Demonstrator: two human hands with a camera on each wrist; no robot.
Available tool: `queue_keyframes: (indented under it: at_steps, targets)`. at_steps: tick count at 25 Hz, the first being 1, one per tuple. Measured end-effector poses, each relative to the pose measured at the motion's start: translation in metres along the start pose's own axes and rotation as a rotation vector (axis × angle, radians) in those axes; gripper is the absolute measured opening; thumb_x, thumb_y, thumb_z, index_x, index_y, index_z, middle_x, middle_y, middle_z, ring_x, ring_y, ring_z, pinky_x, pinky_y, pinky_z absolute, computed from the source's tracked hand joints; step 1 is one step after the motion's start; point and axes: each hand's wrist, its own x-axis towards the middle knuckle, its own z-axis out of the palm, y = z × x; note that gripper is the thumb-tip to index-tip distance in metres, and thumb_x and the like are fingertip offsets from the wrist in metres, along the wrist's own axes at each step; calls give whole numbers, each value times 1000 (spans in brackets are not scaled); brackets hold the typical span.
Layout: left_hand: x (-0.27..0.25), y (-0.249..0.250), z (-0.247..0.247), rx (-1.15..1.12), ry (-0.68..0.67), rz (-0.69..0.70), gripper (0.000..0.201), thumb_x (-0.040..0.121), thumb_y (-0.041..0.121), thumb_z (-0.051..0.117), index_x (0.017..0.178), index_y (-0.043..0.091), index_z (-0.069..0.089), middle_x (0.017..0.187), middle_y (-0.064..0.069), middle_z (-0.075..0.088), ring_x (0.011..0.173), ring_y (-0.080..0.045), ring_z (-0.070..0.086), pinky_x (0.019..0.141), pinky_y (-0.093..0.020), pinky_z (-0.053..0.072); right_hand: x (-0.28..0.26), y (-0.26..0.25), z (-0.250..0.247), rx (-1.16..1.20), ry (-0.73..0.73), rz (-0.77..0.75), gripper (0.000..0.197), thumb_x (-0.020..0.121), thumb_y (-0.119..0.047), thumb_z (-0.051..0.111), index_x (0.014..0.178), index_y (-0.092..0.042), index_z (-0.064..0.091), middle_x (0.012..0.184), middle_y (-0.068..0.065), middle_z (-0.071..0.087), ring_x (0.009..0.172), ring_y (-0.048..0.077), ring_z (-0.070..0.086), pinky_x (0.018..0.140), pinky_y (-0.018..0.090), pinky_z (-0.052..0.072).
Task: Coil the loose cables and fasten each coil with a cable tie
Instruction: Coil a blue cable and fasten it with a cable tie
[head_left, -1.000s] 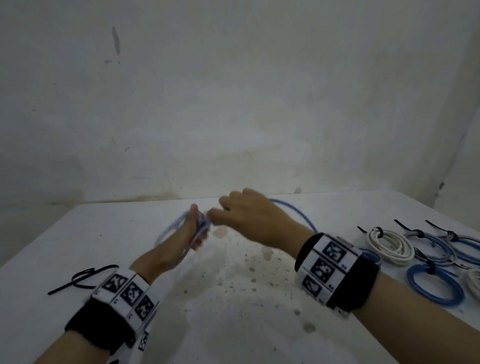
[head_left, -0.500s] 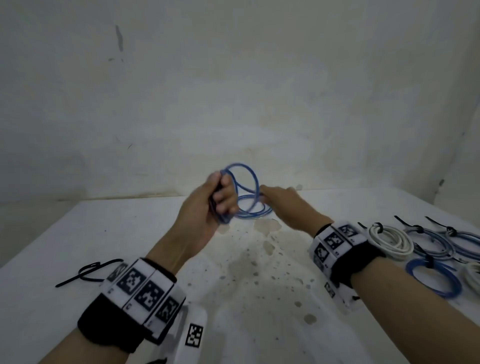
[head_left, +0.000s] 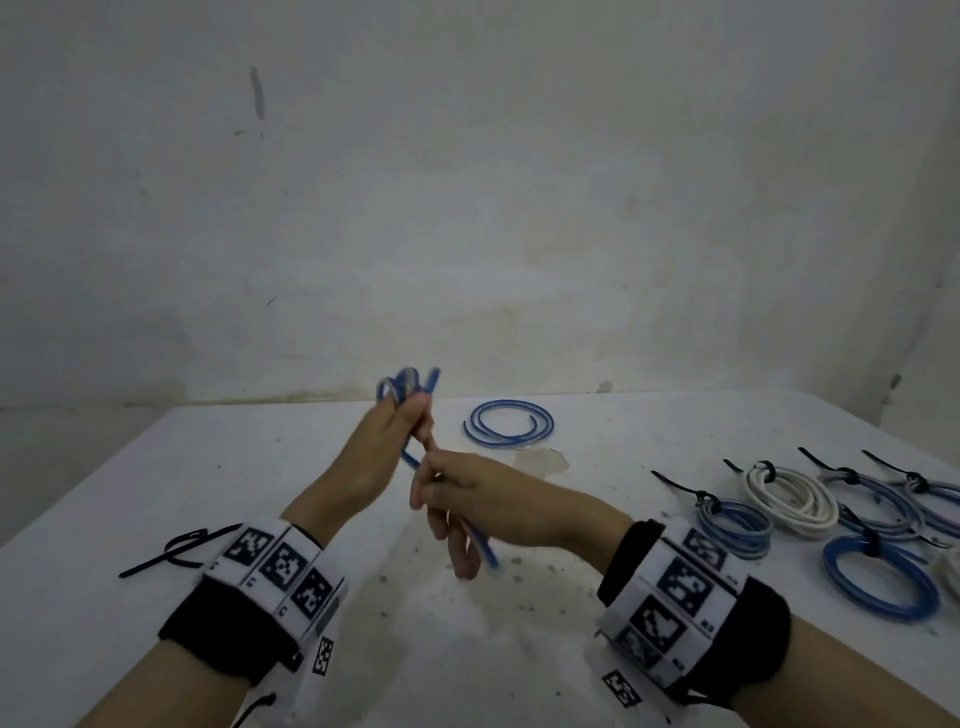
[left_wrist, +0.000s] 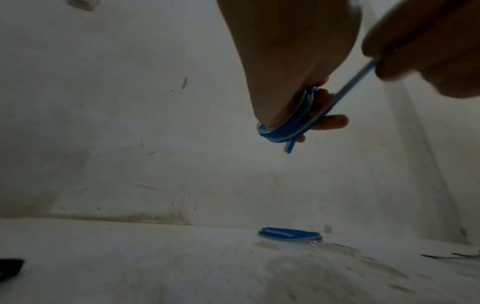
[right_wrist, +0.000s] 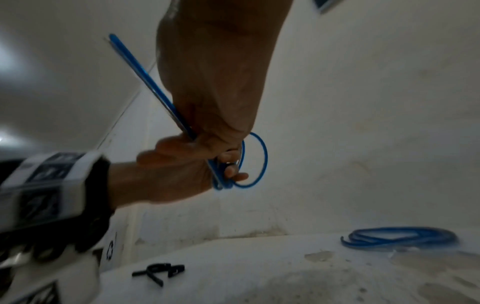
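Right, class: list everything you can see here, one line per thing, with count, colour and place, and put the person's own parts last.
held cable: one, blue, partly wound around the left hand.
loose coil: one, blue, untied, far middle of the table.
tied coils: at least five, blue, pale blue and white, right side.
spare ties: black, count unclear, left side.
table: one, white, stained.
wall: white, behind the table.
wristbands: two, black with markers.
left hand: grips the windings.
right hand: grips the cable's tail.
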Motion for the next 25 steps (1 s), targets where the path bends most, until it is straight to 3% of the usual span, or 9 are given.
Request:
queue_keyframes:
  at_steps: [4,8,11,13,15,17,20,23,25]
  targets:
    - [-24,5,26,-74,-55,-71,39,101,12,28,75,20,56,52,10,64,51,3,59,52,-17,45,-7,-16,-16,316,40,-136,33,97,-16,25,94,-8,56,90,19,69,56,22,60,49,23,44]
    - [-34,17,36,-416,-163,-272,60,90,56,18,61,11,45,44,5,35,36,-8,27,39,-19,25,7,-8,-28,2,491,-102,13,92,-24,56,85,-14,60,59,-1,59,42,7,48,46,21,39]
    - [-35,15,35,-504,-259,-285,41,87,43,48,56,18,38,46,7,25,36,-7,18,43,-20,23,13,11,-31,-183,763,-62,37,81,-34,69,108,-22,46,89,-4,51,79,11,52,73,28,44]
    - [-33,12,32,-606,-272,-337,38,88,29,45,53,18,40,43,7,25,32,-6,18,40,-21,23,12,21,-29,-337,719,-209,33,90,-31,58,121,-23,48,120,-2,48,109,13,47,97,30,36]
    - [-31,10,28,-749,-244,-374,36,85,27,43,50,17,44,39,7,27,28,-5,19,37,-20,22,7,26,-24,-357,489,-322,25,97,-28,46,119,-21,56,124,-4,55,113,8,50,104,28,31]
    - [-29,8,22,-815,-194,-375,35,80,29,46,46,18,41,35,8,25,27,-4,20,35,-18,22,4,34,-21,-280,341,-321,29,94,-27,52,123,-21,51,119,-3,59,108,9,55,98,27,42]
    - [-28,4,17,-834,-127,-370,42,80,33,51,44,19,35,32,8,23,28,-4,21,34,-16,23,8,42,-16,-175,346,-256,32,93,-22,55,124,-20,46,100,8,64,89,20,62,83,33,53]
    - [-27,2,17,-782,-82,-464,46,80,41,55,46,19,34,34,7,22,30,-6,24,36,-17,32,13,39,-10,-217,343,-171,19,98,-18,43,117,-14,44,77,1,60,67,12,58,66,24,51]
    - [-26,-1,22,-651,-21,-540,41,84,47,55,59,17,43,39,7,27,35,-8,29,43,-19,38,17,42,-9,-410,415,-128,18,100,-18,35,115,-11,43,73,4,57,61,18,54,61,33,47]
